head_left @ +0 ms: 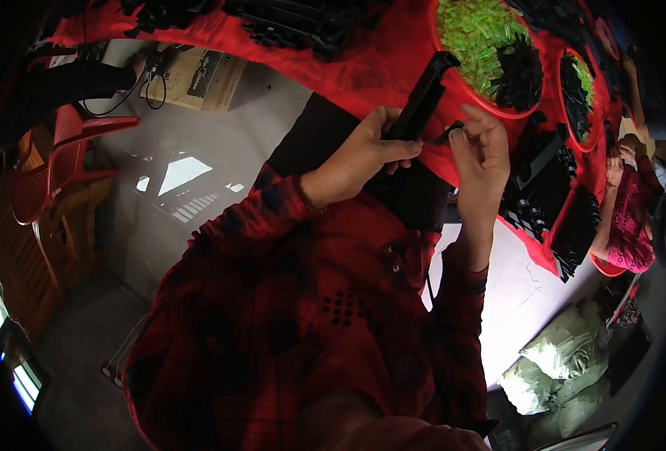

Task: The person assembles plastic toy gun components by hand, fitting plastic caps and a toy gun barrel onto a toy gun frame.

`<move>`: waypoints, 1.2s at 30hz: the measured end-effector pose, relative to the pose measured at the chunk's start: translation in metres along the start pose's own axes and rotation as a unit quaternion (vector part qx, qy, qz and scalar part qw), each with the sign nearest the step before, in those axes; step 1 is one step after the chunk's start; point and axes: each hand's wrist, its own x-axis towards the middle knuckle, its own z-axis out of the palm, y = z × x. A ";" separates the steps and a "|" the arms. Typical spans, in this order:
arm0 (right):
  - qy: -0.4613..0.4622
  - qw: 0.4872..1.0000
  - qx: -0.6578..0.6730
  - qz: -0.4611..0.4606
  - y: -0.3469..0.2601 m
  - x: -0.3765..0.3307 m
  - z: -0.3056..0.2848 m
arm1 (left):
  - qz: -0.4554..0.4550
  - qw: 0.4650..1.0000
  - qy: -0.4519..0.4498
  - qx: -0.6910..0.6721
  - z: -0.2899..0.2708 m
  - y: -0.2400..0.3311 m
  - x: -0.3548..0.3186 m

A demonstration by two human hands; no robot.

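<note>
My left hand (357, 161) is closed round the lower end of a long, narrow black plastic housing (425, 96), held tilted up over the red cloth's edge. Just to its right, my right hand (483, 150) pinches a small black piece (450, 134) between thumb and fingertips, close to the housing but seemingly apart from it. Beyond my hands, a red basin (515, 115) holds translucent yellow-green pieces (474, 41) and a heap of small black pieces (519, 74). More black housings (530, 164) lie on the cloth to my right.
A second red basin (582, 144) stands at the right, near a person in a pink top (631, 218). Black parts (295, 26) line the table's far side. A red chair (66, 146) and cardboard box (201, 81) are left; pale sacks (566, 349) sit lower right.
</note>
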 end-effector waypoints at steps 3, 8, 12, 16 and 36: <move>-0.016 0.999 -0.017 0.033 -0.009 -0.003 0.002 | 0.006 1.000 0.004 0.000 -0.001 -0.002 0.001; -0.081 0.991 -0.043 0.102 -0.019 -0.008 0.004 | -0.014 1.000 -0.012 0.009 -0.005 -0.002 0.002; -0.152 0.976 -0.149 0.037 -0.023 -0.010 0.001 | -0.007 1.000 -0.002 0.007 -0.005 -0.001 0.002; -0.185 0.968 -0.162 0.050 -0.025 -0.011 0.000 | 0.000 1.000 0.010 -0.002 -0.002 0.000 0.001; 0.015 0.994 -0.040 0.104 -0.019 -0.010 -0.008 | -0.056 0.995 -0.040 -0.078 -0.019 -0.016 0.015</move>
